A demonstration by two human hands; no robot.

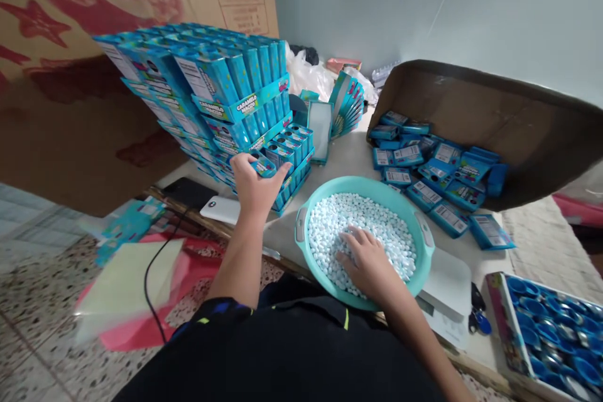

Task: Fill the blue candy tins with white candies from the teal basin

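Pinching small blue box (264, 167) in left hand (257, 187), at front of stacked trays (252, 105). Resting right hand (370, 264), fingers loosely spread, on white pellets (328, 220) in turquoise bowl (358, 184). Hemmed in by scale (450, 279) at right, tipped carton (541, 132) of loose boxes (443, 169) beyond, white device (220, 209) near left wrist.

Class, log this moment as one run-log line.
left hand: grasping blue candy box at stacked display trays | right hand: in white candies | white candies: in turquoise basin

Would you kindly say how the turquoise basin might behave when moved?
The turquoise basin is probably heavy, holding many small white pieces. These lie loose, so they might shift if jolted. It may tip if drawn closer, sitting by the front edge of the table.
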